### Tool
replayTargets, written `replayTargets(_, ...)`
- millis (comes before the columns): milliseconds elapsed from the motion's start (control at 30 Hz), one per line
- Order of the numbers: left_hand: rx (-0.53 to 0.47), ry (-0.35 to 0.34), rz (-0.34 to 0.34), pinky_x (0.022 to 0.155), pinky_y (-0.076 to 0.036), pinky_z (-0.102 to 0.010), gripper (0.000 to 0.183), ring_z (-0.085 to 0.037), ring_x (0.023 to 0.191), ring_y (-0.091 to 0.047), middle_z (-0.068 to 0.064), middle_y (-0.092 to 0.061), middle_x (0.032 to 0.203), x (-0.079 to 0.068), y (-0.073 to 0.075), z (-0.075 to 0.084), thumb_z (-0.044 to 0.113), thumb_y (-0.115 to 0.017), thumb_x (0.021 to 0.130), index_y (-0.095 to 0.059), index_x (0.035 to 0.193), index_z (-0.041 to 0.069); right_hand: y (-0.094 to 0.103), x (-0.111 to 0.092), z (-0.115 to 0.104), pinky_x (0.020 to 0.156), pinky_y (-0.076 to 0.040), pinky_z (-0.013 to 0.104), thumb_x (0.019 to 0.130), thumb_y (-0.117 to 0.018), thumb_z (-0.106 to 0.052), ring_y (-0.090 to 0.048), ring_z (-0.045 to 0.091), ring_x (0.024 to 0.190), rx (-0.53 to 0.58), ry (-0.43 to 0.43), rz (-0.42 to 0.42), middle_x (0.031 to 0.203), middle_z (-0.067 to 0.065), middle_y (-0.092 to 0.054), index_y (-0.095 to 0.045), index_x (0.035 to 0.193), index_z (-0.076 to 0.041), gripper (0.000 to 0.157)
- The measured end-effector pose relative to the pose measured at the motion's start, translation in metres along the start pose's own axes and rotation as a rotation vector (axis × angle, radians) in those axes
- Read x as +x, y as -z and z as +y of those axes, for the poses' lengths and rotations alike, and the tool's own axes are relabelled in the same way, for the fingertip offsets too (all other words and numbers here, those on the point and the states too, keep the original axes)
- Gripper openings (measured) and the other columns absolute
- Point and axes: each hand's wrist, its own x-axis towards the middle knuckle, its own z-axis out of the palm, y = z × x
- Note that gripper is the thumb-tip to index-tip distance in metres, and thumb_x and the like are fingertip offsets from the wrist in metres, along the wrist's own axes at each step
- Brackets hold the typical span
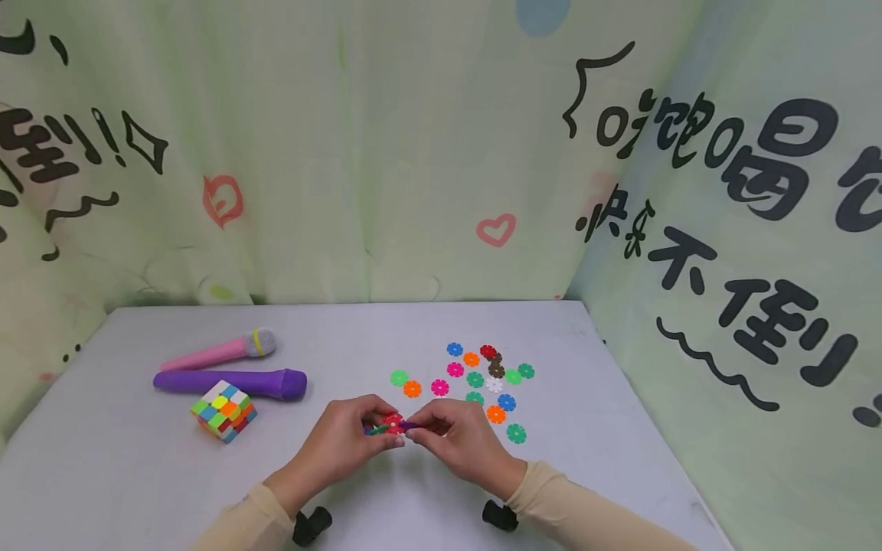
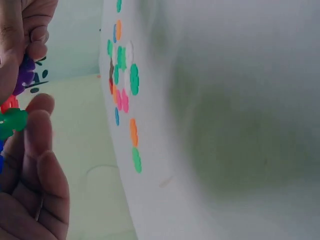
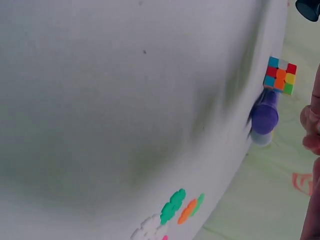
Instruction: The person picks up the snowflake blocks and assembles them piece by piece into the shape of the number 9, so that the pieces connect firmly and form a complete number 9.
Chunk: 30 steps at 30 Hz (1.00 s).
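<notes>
Above the front middle of the table, my left hand (image 1: 343, 435) holds a small cluster of joined snowflake discs. In it are a red disc (image 1: 393, 422), a green disc (image 2: 13, 122) and a blue one partly hidden by the fingers. My right hand (image 1: 463, 444) pinches a purple snowflake disc (image 2: 25, 75) between thumb and fingers, right up against the red disc. Whether the purple disc is slotted into the red one, I cannot tell. Beyond the right hand, several loose snowflake discs lie flat, among them an orange disc (image 1: 496, 414) and a green disc (image 1: 516, 434).
At the left of the white table (image 1: 138, 474) lie a pink microphone (image 1: 207, 355) and a purple microphone (image 1: 227, 383). A colourful puzzle cube (image 1: 223, 412) sits against the purple one. A printed curtain (image 1: 413, 153) hangs behind the table and along its right side.
</notes>
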Motion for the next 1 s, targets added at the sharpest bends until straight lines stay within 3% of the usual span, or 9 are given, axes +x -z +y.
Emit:
replayTargets(167,0.060,0.044,0.014,0.061,-0.048,-0.028,0.033,-0.011,0.068,-0.055,0.012,-0.061,0.079,-0.002,0.001,-0.003,0.025,-0.085,0.081,-0.069,0.109,0.018,0.002,0.002,0.004,0.072,-0.056,0.026,0.086,-0.079,-0.008,-0.069,0.006,0.080,0.026,-0.099,-0.033,0.096,-0.004,-0.072,-0.073,0.103,-0.009,0.018)
replayTargets(267,0.092,0.028,-0.013,0.073,-0.053,-0.034,0.037,-0.014,0.080,-0.060,0.008,-0.067,0.091,-0.003,0.000,-0.004,0.027,-0.082,0.084,-0.069,0.117,0.016,0.000,0.001,0.006,0.072,-0.057,0.027,0.086,-0.079,-0.008,-0.069,0.009,0.079,0.062,-0.165,-0.033,0.093,-0.001,-0.073,-0.074,0.099,-0.012,0.015)
replayTargets(400,0.131,-0.019,-0.039,0.085,-0.053,-0.042,0.033,-0.016,0.097,-0.062,0.008,-0.067,0.108,-0.003,-0.001,-0.004,0.030,-0.079,0.088,-0.070,0.117,0.017,-0.002,0.002,0.004,0.071,-0.056,0.027,0.086,-0.079,-0.006,-0.069,0.009,0.078,0.059,-0.182,-0.027,0.092,0.005,-0.073,-0.074,0.098,-0.012,0.015)
replayTargets(667,0.166,-0.143,-0.069,0.073,-0.051,-0.028,0.008,-0.004,0.079,-0.057,0.015,-0.063,0.091,0.002,-0.002,-0.002,0.014,-0.074,0.090,-0.072,0.094,0.020,-0.004,0.005,-0.012,0.072,-0.057,0.030,0.083,-0.077,0.007,-0.071,0.018,0.078,0.056,-0.178,-0.027,0.091,0.008,-0.073,-0.073,0.099,-0.002,0.019)
replayTargets(833,0.152,-0.121,-0.077,0.071,-0.052,-0.027,0.008,-0.005,0.076,-0.057,0.015,-0.062,0.087,0.003,0.000,-0.003,0.010,-0.073,0.089,-0.072,0.091,0.018,0.000,0.002,0.003,0.075,-0.056,0.028,0.085,-0.077,0.000,-0.069,0.011,0.083,0.057,-0.192,-0.084,0.095,-0.001,-0.072,-0.073,0.103,-0.007,0.019)
replayTargets(1000,0.137,-0.093,-0.076,0.072,-0.052,-0.027,0.009,-0.006,0.078,-0.057,0.015,-0.062,0.088,0.001,0.003,-0.005,0.009,-0.073,0.090,-0.071,0.091,0.019,0.020,-0.007,0.025,0.077,-0.056,0.028,0.087,-0.077,-0.005,-0.068,0.010,0.088,0.013,-0.230,-0.139,0.101,0.000,-0.072,-0.071,0.109,-0.007,0.023)
